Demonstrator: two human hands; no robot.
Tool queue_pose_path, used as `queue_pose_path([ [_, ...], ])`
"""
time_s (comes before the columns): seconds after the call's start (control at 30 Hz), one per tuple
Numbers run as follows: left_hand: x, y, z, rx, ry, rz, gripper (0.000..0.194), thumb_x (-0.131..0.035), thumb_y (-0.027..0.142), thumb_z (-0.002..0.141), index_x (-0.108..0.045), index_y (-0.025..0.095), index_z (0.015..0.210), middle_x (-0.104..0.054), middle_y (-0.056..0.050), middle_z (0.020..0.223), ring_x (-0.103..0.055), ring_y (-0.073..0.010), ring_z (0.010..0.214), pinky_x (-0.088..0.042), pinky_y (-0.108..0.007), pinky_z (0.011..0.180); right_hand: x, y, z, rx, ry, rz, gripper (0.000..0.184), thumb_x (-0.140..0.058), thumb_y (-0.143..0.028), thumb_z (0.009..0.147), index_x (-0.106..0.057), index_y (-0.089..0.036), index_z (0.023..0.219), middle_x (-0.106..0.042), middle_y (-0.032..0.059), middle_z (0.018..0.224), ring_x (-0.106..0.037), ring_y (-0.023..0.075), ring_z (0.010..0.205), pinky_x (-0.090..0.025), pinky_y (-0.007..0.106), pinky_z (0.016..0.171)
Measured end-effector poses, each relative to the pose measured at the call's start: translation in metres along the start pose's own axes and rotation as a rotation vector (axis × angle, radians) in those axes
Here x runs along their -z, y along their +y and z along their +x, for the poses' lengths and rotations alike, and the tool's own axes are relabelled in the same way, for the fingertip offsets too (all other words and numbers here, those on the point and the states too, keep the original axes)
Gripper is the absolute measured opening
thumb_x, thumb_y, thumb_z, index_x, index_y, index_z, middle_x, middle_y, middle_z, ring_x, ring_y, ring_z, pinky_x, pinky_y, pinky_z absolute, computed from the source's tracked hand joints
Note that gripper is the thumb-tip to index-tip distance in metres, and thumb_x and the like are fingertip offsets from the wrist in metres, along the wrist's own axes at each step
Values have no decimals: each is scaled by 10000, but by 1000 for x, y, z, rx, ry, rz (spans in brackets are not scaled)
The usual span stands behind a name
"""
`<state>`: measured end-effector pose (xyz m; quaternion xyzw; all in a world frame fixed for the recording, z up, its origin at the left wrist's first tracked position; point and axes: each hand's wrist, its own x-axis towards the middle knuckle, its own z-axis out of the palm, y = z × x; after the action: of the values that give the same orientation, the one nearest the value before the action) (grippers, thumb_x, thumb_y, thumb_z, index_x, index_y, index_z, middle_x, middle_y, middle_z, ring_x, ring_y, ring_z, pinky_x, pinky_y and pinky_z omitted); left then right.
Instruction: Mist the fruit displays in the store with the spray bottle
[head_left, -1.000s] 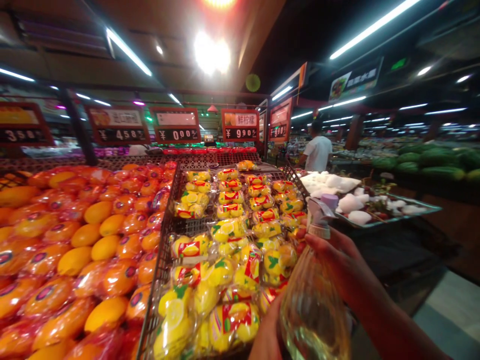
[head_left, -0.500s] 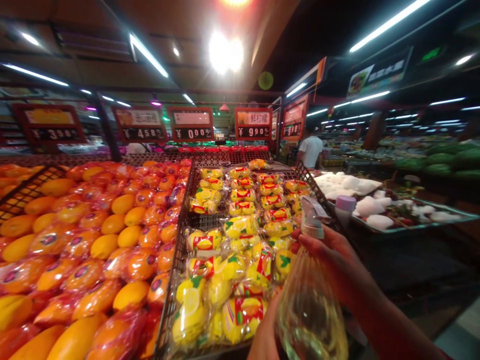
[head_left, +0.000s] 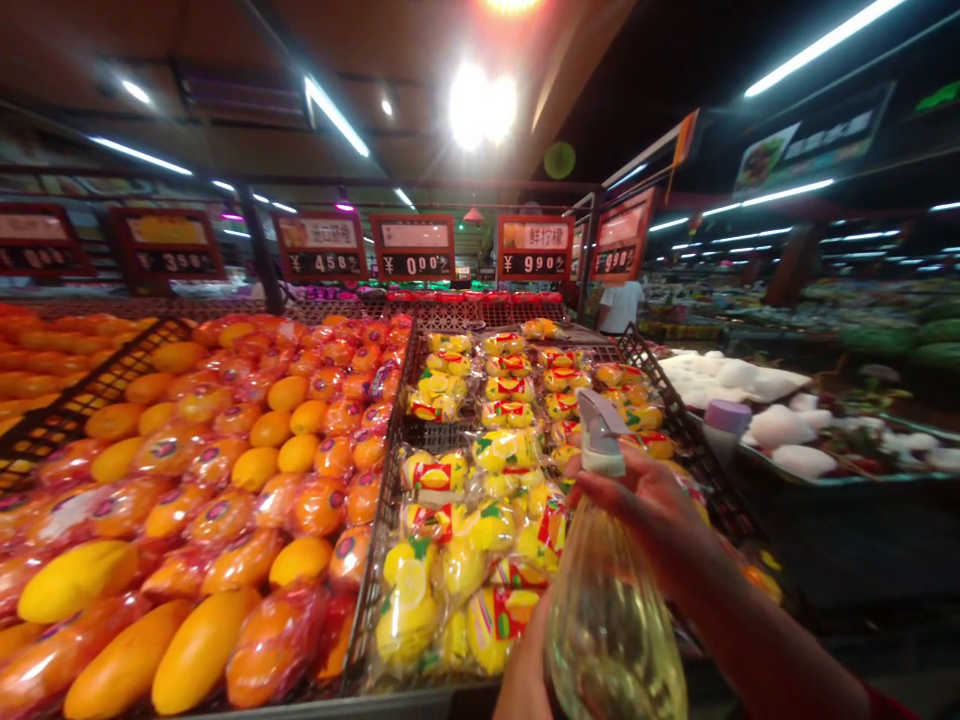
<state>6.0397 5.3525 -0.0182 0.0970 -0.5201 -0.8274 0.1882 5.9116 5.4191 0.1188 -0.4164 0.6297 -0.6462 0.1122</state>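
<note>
A clear spray bottle (head_left: pixel 611 620) with pale liquid and a white trigger head (head_left: pixel 600 435) rises at the lower middle of the view. My right hand (head_left: pixel 649 505) is wrapped round its neck just under the trigger. My left hand (head_left: pixel 525 670) cups the bottle's lower side from below; only part of it shows. The bottle is held over the front right of a black wire crate (head_left: pixel 390 490) filled with bagged lemons (head_left: pixel 450 560).
Left of the lemons lie several wrapped oranges (head_left: pixel 262 470) and yellow fruit (head_left: pixel 79 575). Red price signs (head_left: pixel 412 245) hang behind. A tray with white foam nets (head_left: pixel 780 435) and a purple-capped bottle (head_left: pixel 726 420) stands right. A person in white (head_left: pixel 621 305) stands far back.
The view has swung left, so the fruit display and bottle shifted right in the picture. Both hands keep the same hold on the spray bottle.
</note>
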Motion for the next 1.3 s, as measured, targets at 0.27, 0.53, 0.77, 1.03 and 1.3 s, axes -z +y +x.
queue_pose_path([
  [0.27,27,-18,-4,2,160,99,736,-712,478,811,-535,126,1433,-621,-132,1427,-538,-309,1375,-353,-392,1202,-26,0,11,24,-103,13,262,-731,-453,768,-668,-199,783,-627,1,707,-529,173,648,-417,287,611],
  [0.53,30,-6,-12,33,143,-94,793,-682,633,786,-591,101,1367,-762,-150,1171,-673,-323,1171,-487,-384,1039,-48,-4,16,49,-301,23,161,-701,-333,759,-622,-194,734,-546,-19,671,-461,150,627,-368,278,577],
  [0.77,29,-9,-9,91,174,-52,806,-807,617,650,-657,147,1288,-783,-117,1117,-683,-328,1141,-488,-360,992,-51,-4,18,-6,-306,52,159,-716,-300,715,-623,-196,791,-576,-17,713,-477,150,646,-382,280,600],
  [1.03,27,-25,11,109,93,197,1244,-708,858,504,-512,38,1419,-674,-243,1300,-574,-434,1274,-387,-485,1130,-16,10,3,-14,-123,47,274,-748,-459,758,-656,-204,789,-632,13,764,-536,188,720,-419,306,662],
  [1.3,-4,-8,13,-1,-190,272,1031,-770,731,596,-555,162,1429,-660,-136,1379,-576,-372,1311,-424,-410,1145,25,21,-23,-125,80,124,340,-791,-486,773,-682,-200,920,-649,-7,751,-567,171,680,-438,299,651],
])
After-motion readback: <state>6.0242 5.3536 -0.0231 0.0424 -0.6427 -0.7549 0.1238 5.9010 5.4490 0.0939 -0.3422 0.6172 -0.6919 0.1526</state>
